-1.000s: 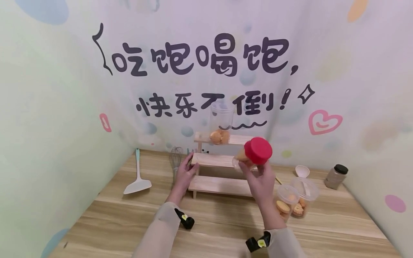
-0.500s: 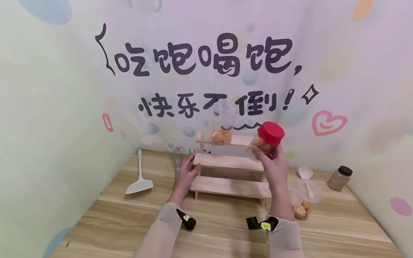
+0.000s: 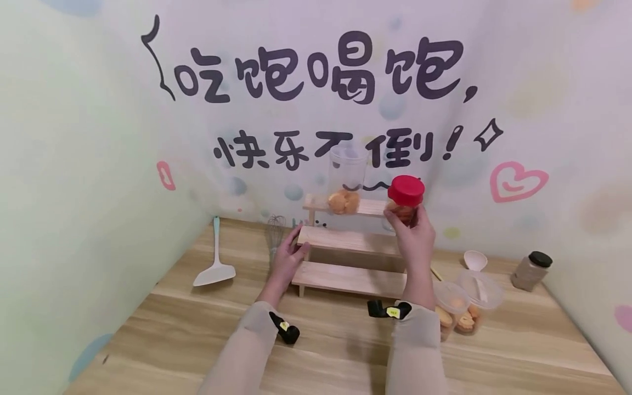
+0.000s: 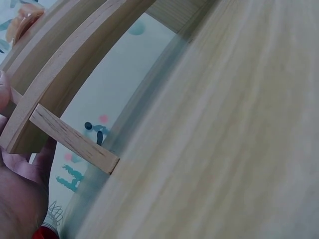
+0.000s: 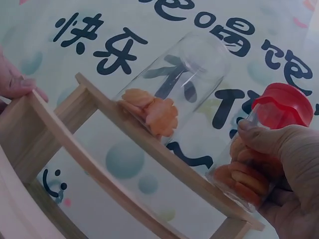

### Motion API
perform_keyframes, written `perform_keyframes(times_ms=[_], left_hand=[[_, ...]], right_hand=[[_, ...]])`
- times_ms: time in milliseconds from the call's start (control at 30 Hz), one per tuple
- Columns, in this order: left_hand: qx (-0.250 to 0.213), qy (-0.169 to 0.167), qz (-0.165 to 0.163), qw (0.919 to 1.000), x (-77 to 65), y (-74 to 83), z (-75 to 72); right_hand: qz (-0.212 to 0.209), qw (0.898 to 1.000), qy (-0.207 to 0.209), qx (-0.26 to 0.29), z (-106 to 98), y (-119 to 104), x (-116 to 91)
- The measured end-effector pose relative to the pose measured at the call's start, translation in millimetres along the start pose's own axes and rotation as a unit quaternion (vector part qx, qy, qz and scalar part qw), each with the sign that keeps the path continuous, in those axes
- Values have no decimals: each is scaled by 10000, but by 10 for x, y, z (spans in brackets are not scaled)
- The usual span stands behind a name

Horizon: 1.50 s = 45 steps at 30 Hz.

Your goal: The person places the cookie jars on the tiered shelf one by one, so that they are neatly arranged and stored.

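My right hand point(image 3: 417, 236) grips a clear cookie jar point(image 5: 244, 181) with a red lid point(image 3: 407, 190), thumb on the near side. The jar is upright at the right end of the top step, its base right at the board in the right wrist view. My left hand point(image 3: 288, 262) holds the left end of the middle step of a three-step wooden display stand point(image 3: 353, 241), the thumb over the board. Left on the top step stands a tall clear jar point(image 5: 187, 79) with cookies at its bottom.
Two lidded cookie containers, one in front point(image 3: 446, 307) and one behind point(image 3: 476, 293), stand right of the stand. Beyond them are a white spoon point(image 3: 475, 260) and a black-lidded jar point(image 3: 530, 271). To the left lie a whisk point(image 3: 275, 233) and a spatula point(image 3: 215, 271).
My right hand has carried the red-lidded jar up, right and then slightly back left, bringing it over the right end of the top step. My left hand keeps its hold on the stand.
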<state>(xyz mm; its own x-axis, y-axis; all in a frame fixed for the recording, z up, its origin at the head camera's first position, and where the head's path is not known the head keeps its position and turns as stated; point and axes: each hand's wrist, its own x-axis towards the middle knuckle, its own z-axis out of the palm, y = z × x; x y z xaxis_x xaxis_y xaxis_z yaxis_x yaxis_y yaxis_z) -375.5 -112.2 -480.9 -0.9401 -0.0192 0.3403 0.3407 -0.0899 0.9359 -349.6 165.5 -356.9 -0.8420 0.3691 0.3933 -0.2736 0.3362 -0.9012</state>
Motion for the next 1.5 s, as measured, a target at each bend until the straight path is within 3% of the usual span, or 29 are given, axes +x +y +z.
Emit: perform_keyframes(times_ms=[200, 833, 1133, 1400, 1500], left_hand=[[126, 31, -149, 9998, -20, 9, -31], [131, -112, -54, 9998, -16, 38, 20], [135, -94, -176, 9997, 2, 69, 7], [154, -256, -219, 9993, -39, 227, 17], [144, -261, -200, 9994, -36, 212, 19]], right_hand=[[55, 10000, -75, -26, 57, 56, 16], [-99, 9994, 202, 257, 88, 153, 46], [-640, 9975, 279, 138, 188, 189, 92], [-573, 9980, 280, -46, 212, 268, 84], [-686, 9970, 367, 1, 226, 295, 86]])
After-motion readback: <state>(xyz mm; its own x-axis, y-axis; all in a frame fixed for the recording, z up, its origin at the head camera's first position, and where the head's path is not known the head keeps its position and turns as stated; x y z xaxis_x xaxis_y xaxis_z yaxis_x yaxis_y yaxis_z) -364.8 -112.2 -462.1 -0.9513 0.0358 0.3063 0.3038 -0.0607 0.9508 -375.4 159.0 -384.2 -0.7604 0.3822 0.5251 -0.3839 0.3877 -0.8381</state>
